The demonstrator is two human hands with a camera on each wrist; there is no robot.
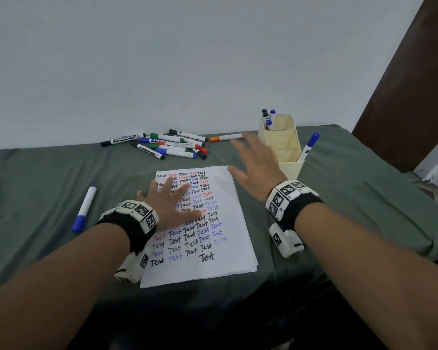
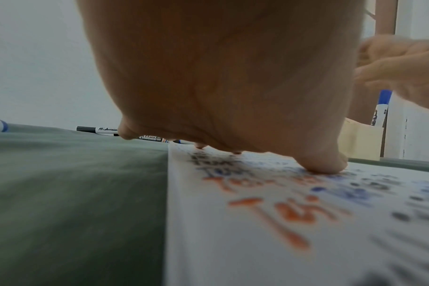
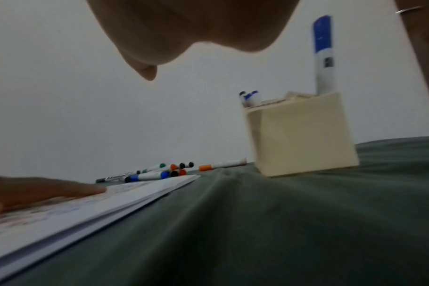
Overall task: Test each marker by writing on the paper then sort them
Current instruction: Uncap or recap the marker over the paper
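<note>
- Green cloth covers the whole work surface; pale wall behind it.
- I see the paper, a thin white stack lying flat at centre, filled with rows of "Test" in black, red and blue.
- My left hand lies palm-down on the upper left part of the paper, fingers straight and spread, thumb tip on the sheet in the left wrist view.
- My right hand hovers above the cloth between paper and holder, fingers straight and fanned, holding nothing; it is motion-blurred.
- Cream marker holder stands right of the paper, divided into compartments. Far compartment holds several black- and blue-capped markers; a blue-capped marker leans out of the near one.
- Pile of untested markers lies beyond the paper near the wall: black, blue, green and red caps.
- Orange-capped marker lies alone between pile and holder.
- One blue marker lies by itself on the cloth, left of the paper.
</note>
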